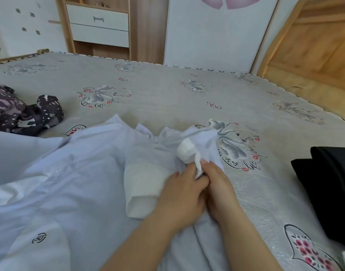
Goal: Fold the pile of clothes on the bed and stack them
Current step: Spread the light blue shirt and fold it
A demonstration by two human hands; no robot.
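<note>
Both hands, left (184, 189) and right (219, 184), pinch a white strip (198, 165) on the pale shirt (85, 173) on the bed (167, 90).

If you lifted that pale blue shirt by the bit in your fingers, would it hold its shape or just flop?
Probably flop: the shirt lies in soft creases on the bed. It looks thin, so likely light. Both hands, left and right, pinch a small white tab, which bends limply, so it may slip without a firm grip.
</note>
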